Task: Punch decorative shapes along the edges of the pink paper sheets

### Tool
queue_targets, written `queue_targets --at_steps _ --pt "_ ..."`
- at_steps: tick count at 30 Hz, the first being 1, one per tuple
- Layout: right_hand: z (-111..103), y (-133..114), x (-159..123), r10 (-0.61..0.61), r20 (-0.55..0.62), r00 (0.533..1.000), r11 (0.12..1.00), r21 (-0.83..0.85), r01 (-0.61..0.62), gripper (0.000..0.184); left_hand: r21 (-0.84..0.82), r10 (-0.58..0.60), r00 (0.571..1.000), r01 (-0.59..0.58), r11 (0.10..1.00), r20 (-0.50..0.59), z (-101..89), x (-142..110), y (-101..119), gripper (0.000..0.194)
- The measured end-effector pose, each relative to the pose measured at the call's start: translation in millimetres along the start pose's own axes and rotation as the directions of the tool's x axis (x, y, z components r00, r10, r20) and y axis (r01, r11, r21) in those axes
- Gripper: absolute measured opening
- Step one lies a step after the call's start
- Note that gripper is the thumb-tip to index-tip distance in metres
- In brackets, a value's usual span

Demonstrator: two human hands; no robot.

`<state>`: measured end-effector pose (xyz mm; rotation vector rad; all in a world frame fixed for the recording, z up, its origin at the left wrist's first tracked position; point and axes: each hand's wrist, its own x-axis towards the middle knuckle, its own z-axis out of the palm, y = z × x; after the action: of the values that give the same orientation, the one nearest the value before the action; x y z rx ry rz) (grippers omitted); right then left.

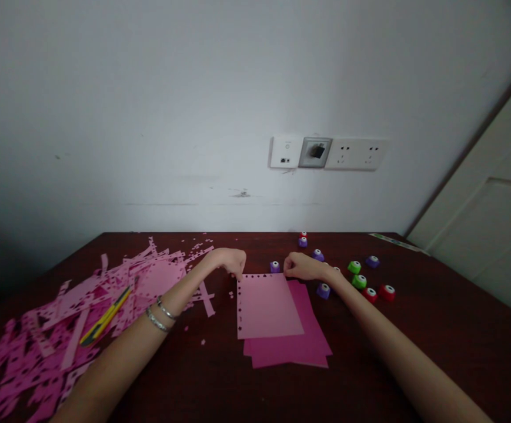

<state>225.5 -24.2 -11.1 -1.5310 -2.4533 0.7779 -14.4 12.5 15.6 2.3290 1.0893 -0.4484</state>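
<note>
1. Where the light pink sheet [268, 308] lies on the worktop [458, 317], it overlaps darker pink sheets [290, 352], which show past its right and near edges.
2. Tearing looks the likeliest trouble: punched holes [240, 318] run close along the far and left edges, so a hard tug could rip those thin margins.
3. Skewing is another risk, because the sheets beneath could slide or one side could be pulled more than the other.
4. The hole-lined edges face far and left; the plain ones lie near and right. Its long axis seems to run near to far, though the slanted view leaves that uncertain.
5. The left hand [232, 260] pinches the far-left corner, fingers narrow; the right hand [300, 266] is likewise narrow on the far-right corner.
6. Just beyond the far edge, between the hands, sits a purple punch [274, 267] that the sheet could bump.
7. Leftward, a yellow cutter [105, 317] rests on pink scraps [158, 279]; if its blade is out, which I cannot tell, a sweeping forearm [136, 335] could get cut.
</note>
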Motion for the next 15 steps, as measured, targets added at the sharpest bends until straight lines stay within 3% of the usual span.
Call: queue_targets --at_steps 15 --pt "1.7 1.2 1.7 -0.034 -0.025 0.999 0.999 -0.005 0.034 0.019 -0.001 -0.003 1.000 0.003 1.000 -0.022 -1.1 1.1 -5.0 0.014"
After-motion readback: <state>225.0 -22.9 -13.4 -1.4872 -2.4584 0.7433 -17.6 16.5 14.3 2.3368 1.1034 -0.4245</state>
